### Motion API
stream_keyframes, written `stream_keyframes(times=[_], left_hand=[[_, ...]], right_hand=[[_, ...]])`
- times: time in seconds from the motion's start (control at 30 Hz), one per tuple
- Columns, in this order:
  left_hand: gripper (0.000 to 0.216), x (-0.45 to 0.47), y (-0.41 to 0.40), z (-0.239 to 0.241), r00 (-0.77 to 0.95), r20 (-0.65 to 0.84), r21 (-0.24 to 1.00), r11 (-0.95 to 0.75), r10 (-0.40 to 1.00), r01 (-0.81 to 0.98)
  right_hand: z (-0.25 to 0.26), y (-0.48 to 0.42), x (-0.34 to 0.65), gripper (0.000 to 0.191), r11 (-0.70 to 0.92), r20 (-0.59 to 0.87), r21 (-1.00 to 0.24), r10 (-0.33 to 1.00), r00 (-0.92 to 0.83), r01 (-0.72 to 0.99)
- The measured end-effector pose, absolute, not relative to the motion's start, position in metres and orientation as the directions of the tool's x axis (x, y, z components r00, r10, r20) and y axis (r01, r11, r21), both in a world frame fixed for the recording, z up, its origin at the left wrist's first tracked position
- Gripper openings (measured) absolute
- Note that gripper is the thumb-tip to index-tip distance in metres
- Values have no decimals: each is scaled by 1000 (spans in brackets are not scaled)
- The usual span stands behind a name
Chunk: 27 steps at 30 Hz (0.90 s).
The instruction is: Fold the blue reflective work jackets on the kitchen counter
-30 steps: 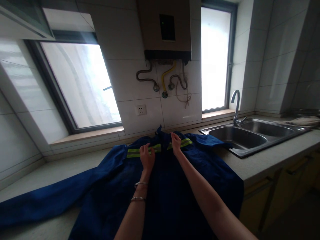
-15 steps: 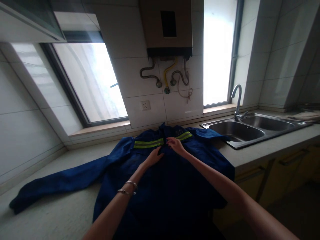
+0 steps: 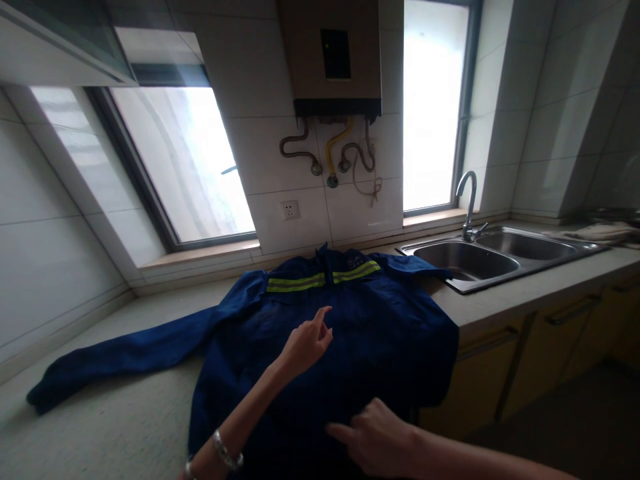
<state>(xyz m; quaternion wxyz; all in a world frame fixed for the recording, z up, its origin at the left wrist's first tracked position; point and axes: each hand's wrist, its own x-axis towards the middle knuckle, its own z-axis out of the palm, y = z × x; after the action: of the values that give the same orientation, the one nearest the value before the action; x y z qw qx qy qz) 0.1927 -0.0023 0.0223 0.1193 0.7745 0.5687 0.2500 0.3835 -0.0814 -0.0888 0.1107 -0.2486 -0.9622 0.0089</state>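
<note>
A dark blue work jacket (image 3: 370, 320) with yellow-green reflective stripes lies flat on the grey countertop (image 3: 115, 427), collar toward the wall and one sleeve stretched out to the left. My left hand (image 3: 307, 343) hovers over the jacket's middle, forefinger stretched out, the other fingers loosely curled, holding nothing. My right hand (image 3: 375, 437) is low over the jacket's near hem, forefinger pointing left, the rest of the fingers curled. Bracelets ring my left wrist.
A steel double sink (image 3: 493, 257) with a tap (image 3: 469, 203) is set into the counter at the right, the jacket's right sleeve reaching its rim. A water heater (image 3: 333, 57) with pipes hangs on the tiled wall between two windows. Cabinet fronts run below the counter.
Both hands have left the collar and drawn back toward me. The left now hovers over the jacket's middle, the right over its near hem. The collar lies flat.
</note>
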Motion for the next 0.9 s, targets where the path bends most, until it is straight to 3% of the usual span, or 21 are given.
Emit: stream_keyframes(times=[0.13, 0.33, 0.4, 0.5, 0.57, 0.63, 0.7, 0.8, 0.9], left_hand=[[42, 190, -7, 26, 228, 246, 442, -319, 942, 838], [32, 176, -6, 28, 320, 128, 559, -335, 939, 759], [32, 175, -10, 32, 381, 45, 607, -328, 923, 724], [34, 179, -21, 48, 489, -30, 648, -356, 872, 674], [40, 185, -32, 65, 516, -14, 625, -396, 856, 673], [46, 192, -45, 84, 510, 44, 563, -444, 859, 698], [45, 197, -58, 101, 511, 112, 504, -492, 852, 710], [37, 201, -77, 119, 590, 158, 453, -589, 792, 669], [72, 202, -89, 124, 670, 134, 371, -664, 730, 649]], right_hand=[[-75, -67, 354, 50, 852, 131, 62, 509, -851, 520], [-83, -62, 333, 17, 863, -222, 119, 504, -835, 490], [-71, -57, 341, 14, 897, -348, -52, 395, -850, 439], [-37, -43, 362, 17, 709, -443, -554, 192, -876, 436], [-10, -33, 378, 14, 456, -351, -794, 198, -915, 403], [16, -22, 393, 18, 293, -198, -907, 337, -920, 303], [38, -13, 406, 28, 230, -57, -955, 475, -878, 186], [62, -1, 418, 35, 209, 103, -978, 570, -815, 23], [71, 8, 421, 36, 212, 205, -973, 612, -764, -91]])
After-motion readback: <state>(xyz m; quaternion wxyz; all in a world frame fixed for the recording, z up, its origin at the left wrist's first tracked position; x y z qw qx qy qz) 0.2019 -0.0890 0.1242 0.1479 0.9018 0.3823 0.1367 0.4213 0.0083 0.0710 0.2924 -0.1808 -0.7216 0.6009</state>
